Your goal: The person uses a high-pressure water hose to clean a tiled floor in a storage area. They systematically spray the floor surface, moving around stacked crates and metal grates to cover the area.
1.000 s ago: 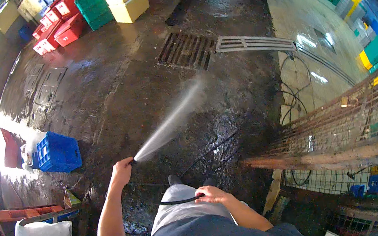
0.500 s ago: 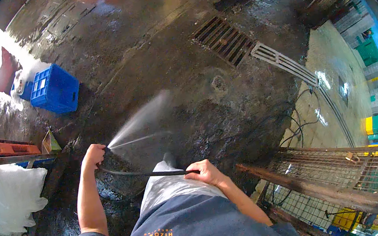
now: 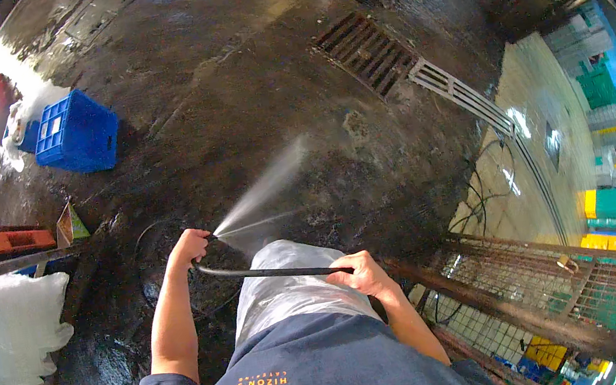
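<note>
My left hand (image 3: 190, 247) is closed around the nozzle end of a black hose (image 3: 272, 270). From its tip a fan of water spray (image 3: 263, 187) shoots forward and right over the dark wet floor (image 3: 233, 116), with a thinner jet below it. Farther along the same hose, my right hand (image 3: 360, 273) grips it in front of my right thigh. Between the hands the hose runs in a gentle curve across my pale, clear-covered lap (image 3: 284, 296). The nozzle itself is mostly hidden by my left fingers.
A blue crate (image 3: 78, 133) stands ahead on the left. Nearer are an orange pallet (image 3: 1, 241) and a white plastic-wrapped bundle (image 3: 17, 327). A metal floor grate (image 3: 367, 52) lies ahead right. On the right stands a rusty mesh gate (image 3: 512, 281), with loose hose (image 3: 480, 195) beyond it.
My left hand has moved right with the nozzle, and the spray has shifted right too. My right hand, still on the hose, has moved slightly right. The view has tilted a little.
</note>
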`<move>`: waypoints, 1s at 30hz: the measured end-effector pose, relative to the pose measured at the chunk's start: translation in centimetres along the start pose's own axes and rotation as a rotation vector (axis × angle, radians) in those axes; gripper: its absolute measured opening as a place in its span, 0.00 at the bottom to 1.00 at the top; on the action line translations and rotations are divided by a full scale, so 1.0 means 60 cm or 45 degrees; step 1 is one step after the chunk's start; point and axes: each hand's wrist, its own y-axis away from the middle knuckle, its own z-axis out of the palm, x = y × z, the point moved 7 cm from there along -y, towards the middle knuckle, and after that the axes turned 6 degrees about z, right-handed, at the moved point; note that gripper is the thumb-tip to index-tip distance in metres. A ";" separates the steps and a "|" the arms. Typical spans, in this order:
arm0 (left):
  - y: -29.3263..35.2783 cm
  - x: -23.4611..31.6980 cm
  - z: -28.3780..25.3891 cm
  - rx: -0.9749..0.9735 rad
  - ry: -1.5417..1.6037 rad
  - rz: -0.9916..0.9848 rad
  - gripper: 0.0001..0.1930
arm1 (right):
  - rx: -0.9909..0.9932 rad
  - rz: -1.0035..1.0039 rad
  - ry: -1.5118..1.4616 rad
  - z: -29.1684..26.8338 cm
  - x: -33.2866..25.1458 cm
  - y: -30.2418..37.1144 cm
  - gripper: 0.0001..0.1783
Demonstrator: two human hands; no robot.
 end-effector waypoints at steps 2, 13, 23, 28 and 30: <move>-0.027 0.031 0.035 -0.005 0.021 0.058 0.23 | 0.027 0.100 -0.039 -0.017 0.024 0.018 0.12; -0.044 0.153 0.186 0.137 -0.087 0.168 0.23 | 0.024 0.379 -0.045 -0.077 0.135 0.152 0.17; -0.071 0.216 0.368 0.005 0.086 0.249 0.24 | 0.296 0.301 -0.008 -0.195 0.196 0.250 0.19; -0.031 0.300 0.364 0.015 0.000 0.312 0.22 | 0.243 0.294 -0.346 -0.195 0.221 0.267 0.18; 0.002 0.334 0.353 -0.068 0.064 0.266 0.22 | 0.181 0.418 -0.557 -0.183 0.251 0.261 0.15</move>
